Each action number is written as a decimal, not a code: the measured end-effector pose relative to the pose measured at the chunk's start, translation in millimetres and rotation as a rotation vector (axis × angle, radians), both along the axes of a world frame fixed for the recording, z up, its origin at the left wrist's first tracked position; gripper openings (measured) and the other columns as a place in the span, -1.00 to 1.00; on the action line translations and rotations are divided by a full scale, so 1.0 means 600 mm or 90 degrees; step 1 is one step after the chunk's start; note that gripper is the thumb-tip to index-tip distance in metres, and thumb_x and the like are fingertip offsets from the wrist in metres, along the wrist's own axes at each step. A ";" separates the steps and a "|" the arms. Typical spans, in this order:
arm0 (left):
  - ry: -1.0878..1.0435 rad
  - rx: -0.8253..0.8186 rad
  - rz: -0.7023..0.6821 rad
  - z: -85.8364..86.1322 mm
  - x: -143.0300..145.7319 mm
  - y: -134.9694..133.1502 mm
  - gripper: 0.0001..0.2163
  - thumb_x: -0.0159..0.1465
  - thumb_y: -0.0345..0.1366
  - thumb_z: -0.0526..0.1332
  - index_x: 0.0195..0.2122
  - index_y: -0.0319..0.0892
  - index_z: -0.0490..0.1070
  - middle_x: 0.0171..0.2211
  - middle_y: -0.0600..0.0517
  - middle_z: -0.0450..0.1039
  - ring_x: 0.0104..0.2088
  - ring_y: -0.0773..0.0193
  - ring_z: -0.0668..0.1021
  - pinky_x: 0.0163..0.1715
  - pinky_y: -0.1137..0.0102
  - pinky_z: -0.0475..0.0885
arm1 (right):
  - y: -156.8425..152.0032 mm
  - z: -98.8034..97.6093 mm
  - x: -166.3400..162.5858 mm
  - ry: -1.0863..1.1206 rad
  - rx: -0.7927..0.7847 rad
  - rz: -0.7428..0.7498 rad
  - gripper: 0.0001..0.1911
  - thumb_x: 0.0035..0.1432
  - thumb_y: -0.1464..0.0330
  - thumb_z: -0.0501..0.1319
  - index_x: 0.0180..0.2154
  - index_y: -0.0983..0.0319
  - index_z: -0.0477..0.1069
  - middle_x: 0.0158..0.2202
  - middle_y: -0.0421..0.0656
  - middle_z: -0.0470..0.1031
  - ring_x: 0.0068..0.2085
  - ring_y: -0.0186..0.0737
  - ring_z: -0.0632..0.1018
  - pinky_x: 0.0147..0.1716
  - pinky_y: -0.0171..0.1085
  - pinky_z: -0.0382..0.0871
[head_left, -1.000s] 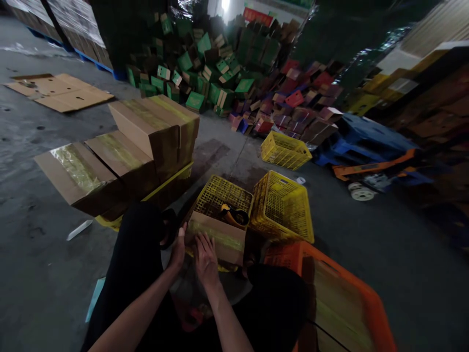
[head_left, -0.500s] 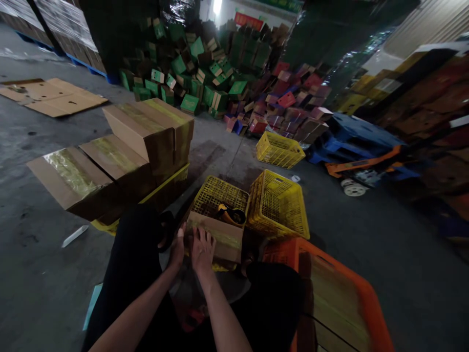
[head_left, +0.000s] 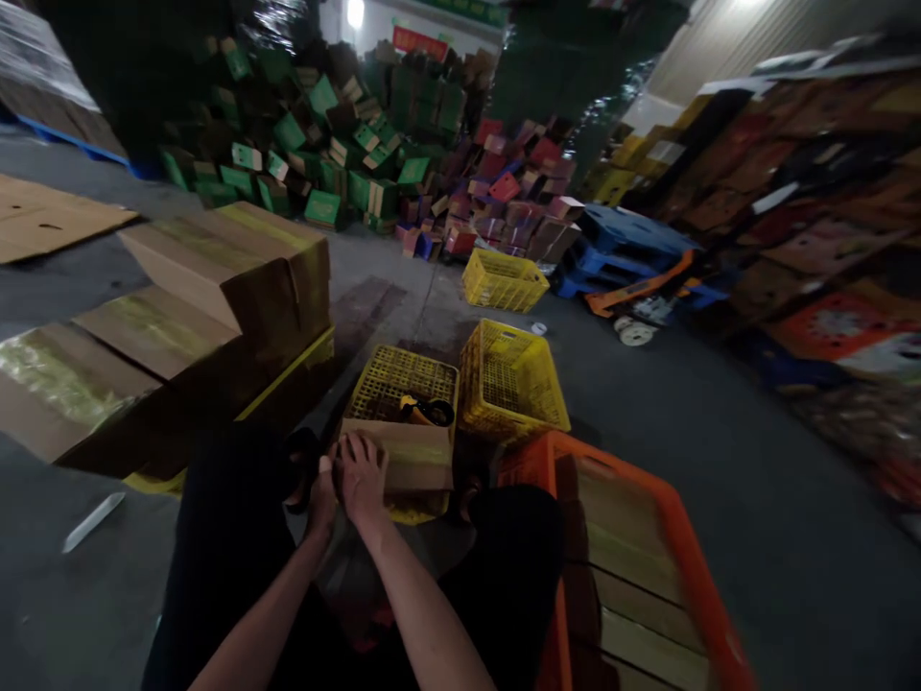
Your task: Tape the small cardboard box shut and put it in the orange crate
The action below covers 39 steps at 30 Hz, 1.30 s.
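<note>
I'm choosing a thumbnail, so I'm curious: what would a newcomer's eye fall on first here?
Probably the bright orange crate at the lower right, with cardboard inside. Next, near the middle, the left hand and right hand meet at the left end of a cardboard box, by the near side of a yellow crate. Behind, a jumbled heap of green boxes spreads across the back, with red boxes to its right.
</note>
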<state>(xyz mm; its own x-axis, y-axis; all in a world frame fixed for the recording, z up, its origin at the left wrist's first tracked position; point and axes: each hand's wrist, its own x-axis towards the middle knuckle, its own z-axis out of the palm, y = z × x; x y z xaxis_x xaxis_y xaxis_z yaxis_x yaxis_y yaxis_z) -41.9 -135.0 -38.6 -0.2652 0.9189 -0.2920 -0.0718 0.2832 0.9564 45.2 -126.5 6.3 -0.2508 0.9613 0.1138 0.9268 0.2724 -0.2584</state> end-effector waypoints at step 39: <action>0.669 0.317 -0.361 0.019 0.141 -0.026 -0.43 0.44 0.01 -0.04 0.38 -0.20 0.16 0.44 -0.22 -0.09 0.43 -0.13 -0.04 0.33 -0.09 -0.08 | 0.001 -0.052 0.290 0.581 -0.007 -0.361 -0.42 0.36 0.16 -0.03 0.24 0.33 0.35 0.26 -0.03 0.37 0.28 -0.11 0.38 0.31 -0.15 0.17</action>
